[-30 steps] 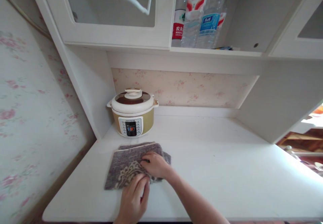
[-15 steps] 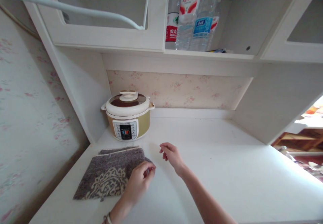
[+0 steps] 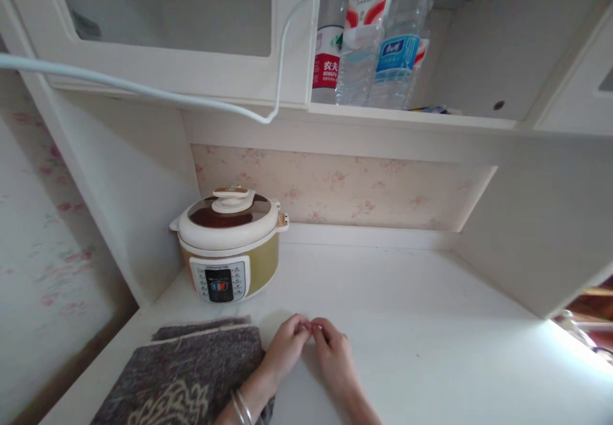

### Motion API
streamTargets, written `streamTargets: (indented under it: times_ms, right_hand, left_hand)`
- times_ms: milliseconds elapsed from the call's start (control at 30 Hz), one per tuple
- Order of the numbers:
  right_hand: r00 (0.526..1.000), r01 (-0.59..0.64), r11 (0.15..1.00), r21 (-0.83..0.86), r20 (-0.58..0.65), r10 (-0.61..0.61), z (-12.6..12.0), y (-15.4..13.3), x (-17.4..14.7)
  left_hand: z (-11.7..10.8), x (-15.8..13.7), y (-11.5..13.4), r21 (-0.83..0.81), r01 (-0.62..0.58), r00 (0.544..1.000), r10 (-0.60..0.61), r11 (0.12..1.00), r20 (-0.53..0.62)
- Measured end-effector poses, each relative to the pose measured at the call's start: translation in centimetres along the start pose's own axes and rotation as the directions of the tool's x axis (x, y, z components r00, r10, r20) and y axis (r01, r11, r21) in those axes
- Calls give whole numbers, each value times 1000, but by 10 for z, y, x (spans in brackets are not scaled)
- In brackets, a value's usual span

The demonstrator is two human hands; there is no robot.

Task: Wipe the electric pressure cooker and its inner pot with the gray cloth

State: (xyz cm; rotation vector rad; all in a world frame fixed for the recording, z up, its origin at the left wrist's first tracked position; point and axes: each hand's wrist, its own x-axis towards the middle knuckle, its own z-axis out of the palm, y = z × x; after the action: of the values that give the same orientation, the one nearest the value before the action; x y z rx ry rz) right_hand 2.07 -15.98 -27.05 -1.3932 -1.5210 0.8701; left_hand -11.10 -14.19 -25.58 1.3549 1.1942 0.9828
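Observation:
My left hand [image 3: 288, 343], with bangles on its wrist, is closed in a pinch just above the white counter [image 3: 407, 323]. Its fingertips meet those of my right hand [image 3: 334, 355], whose fingers are also pinched together. Whatever lies between the fingertips, if anything, is too small to make out. Under my left forearm a folded grey-brown cloth [image 3: 205, 358] with a cream scroll pattern lies on the counter. Behind it stands an electric pressure cooker [image 3: 227, 246], white and olive green, with its lid on and a control panel facing me.
Overhead, a white cabinet [image 3: 167, 74] holds several plastic bottles [image 3: 364, 36] on its open shelf. A white cable or tube [image 3: 143, 91] crosses in front at upper left. Side panels [image 3: 522, 221] bound the counter, with floral wallpaper [image 3: 345, 186] at the back.
My left hand has moved off the cloth's right edge toward my right hand, and their fingertips now meet. The camera view has shifted closer to the counter.

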Motion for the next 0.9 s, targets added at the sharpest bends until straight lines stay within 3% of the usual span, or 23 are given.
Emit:
streamTargets:
  times_ms: [300,433,633,900]
  right_hand:
    - [997,-16,996,-83,69,21,-3,-3,0]
    - [996,-54,993,-106,72,62,-3,-4,-2]
    - [997,-44,998,-48,62,47,-4,-7,-5]
    - [998,-35,999,-39,49,37,0,0,-3]
  left_hand:
    - [-4,-3,1,41,107,994,-108,993,14]
    - [-4,-3,-1,34,91,995,-92,995,27]
    - [-4,-7,5,-18,-26,991,28,999,131]
    - [-3,-8,8,11,5,984,-7,1000,179]
